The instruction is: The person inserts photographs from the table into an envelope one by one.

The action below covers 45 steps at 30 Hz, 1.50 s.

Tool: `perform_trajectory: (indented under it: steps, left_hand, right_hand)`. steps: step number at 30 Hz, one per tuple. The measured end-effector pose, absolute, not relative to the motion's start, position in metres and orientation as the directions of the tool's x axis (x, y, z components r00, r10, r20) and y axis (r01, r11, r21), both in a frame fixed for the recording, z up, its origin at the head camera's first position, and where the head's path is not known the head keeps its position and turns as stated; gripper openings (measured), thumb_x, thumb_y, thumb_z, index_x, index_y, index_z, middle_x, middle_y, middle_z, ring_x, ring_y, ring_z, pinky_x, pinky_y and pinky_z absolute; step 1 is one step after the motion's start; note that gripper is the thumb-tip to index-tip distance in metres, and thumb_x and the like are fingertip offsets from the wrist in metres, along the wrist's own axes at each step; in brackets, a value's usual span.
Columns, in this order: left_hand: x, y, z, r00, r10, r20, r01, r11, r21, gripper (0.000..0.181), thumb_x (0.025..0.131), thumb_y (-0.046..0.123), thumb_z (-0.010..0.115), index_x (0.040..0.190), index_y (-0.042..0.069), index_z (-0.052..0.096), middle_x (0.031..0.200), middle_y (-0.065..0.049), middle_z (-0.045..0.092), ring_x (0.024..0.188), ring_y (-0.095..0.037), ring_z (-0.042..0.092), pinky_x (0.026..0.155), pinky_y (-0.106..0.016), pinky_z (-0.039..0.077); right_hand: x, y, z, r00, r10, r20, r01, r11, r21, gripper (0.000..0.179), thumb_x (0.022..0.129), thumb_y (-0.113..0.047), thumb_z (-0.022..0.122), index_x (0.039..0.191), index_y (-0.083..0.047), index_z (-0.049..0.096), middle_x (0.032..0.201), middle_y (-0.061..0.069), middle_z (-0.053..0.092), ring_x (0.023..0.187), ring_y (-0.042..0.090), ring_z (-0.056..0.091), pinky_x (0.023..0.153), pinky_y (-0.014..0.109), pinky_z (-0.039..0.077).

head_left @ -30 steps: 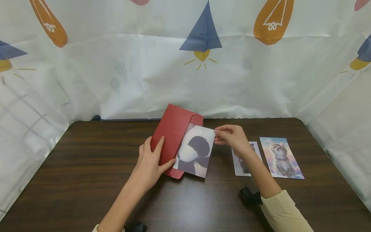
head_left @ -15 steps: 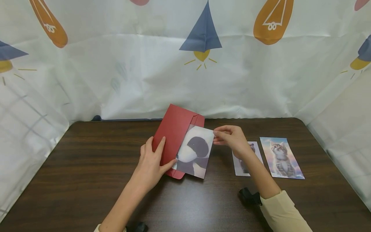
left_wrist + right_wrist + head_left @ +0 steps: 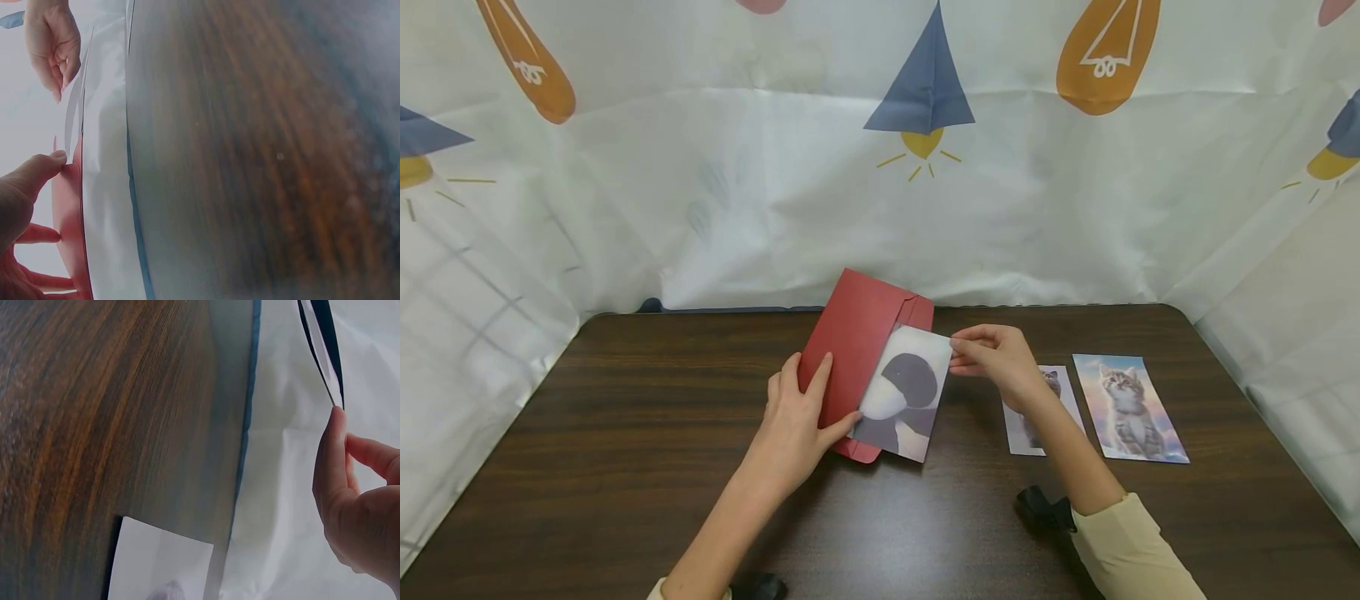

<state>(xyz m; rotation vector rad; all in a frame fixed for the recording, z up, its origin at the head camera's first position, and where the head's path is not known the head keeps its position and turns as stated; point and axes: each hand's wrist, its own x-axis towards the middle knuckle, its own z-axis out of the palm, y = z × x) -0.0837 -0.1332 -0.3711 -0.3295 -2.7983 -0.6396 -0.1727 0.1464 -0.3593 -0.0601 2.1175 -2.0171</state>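
Observation:
My left hand point(image 3: 793, 421) holds a red envelope point(image 3: 850, 342) tilted on the near side of the curtain, index finger spread over its front and thumb at the open edge. A photo card point(image 3: 902, 396) with a grey-and-white plush-looking picture sits partly inside the envelope; its left part is hidden there. At the card's upper right corner, my right hand point(image 3: 1000, 362) pinches it between thumb and fingers. The right wrist view shows this pinch on the card's thin edge point(image 3: 325, 356). In the left wrist view, the thumb point(image 3: 47, 165) touches the envelope point(image 3: 70, 212) near its opening.
Two cat photo cards lie on the dark wooden table point(image 3: 625, 467) at right: a kitten card point(image 3: 1131, 408) and a smaller card point(image 3: 1018, 429) partly covered by the right forearm. A white patterned curtain point(image 3: 760, 217) hangs along the table's back edge.
The photo card has shifted slightly left and the envelope slightly right, so a little less of the card shows outside the envelope. Both hands keep their holds.

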Motion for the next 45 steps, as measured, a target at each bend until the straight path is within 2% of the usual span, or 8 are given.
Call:
perform_trajectory:
  steps: [9,30,45]
  left_hand:
    - [-0.084,-0.131,-0.373,-0.942,0.163,0.294,0.274,0.879,0.39,0.082,0.087,0.028,0.089,0.151,-0.005,0.051,0.147,-0.038,0.041,0.129,-0.053,0.045,0.091,-0.058,0.06]
    - [-0.085,-0.126,-0.371,-0.955,0.15,0.255,0.249,0.872,0.421,0.081,0.088,0.028,0.088,0.153,-0.003,0.05,0.15,-0.036,0.039,0.132,-0.051,0.043,0.092,-0.057,0.059]
    - [-0.088,-0.123,-0.372,-0.947,0.15,0.285,0.26,0.88,0.398,0.081,0.088,0.03,0.088,0.151,-0.005,0.051,0.149,-0.037,0.039,0.131,-0.054,0.043,0.097,-0.06,0.056]
  right_hand:
    - [-0.172,0.145,-0.361,-0.976,-0.175,-0.129,0.118,0.071,-0.99,0.032,0.104,-0.002,0.063,0.126,0.021,0.059,0.089,0.006,0.074,0.076,0.011,0.074,0.081,0.036,0.064]
    - [-0.172,0.141,-0.361,-0.974,-0.167,-0.154,0.145,0.065,-0.987,0.033,0.104,-0.003,0.065,0.127,0.02,0.06,0.091,0.009,0.075,0.076,0.012,0.074,0.083,0.038,0.063]
    - [-0.173,0.136,-0.36,-0.973,-0.179,-0.144,0.143,0.019,-0.99,0.032,0.104,0.0,0.063,0.126,0.023,0.058,0.087,0.005,0.074,0.074,0.01,0.073,0.074,0.027,0.063]
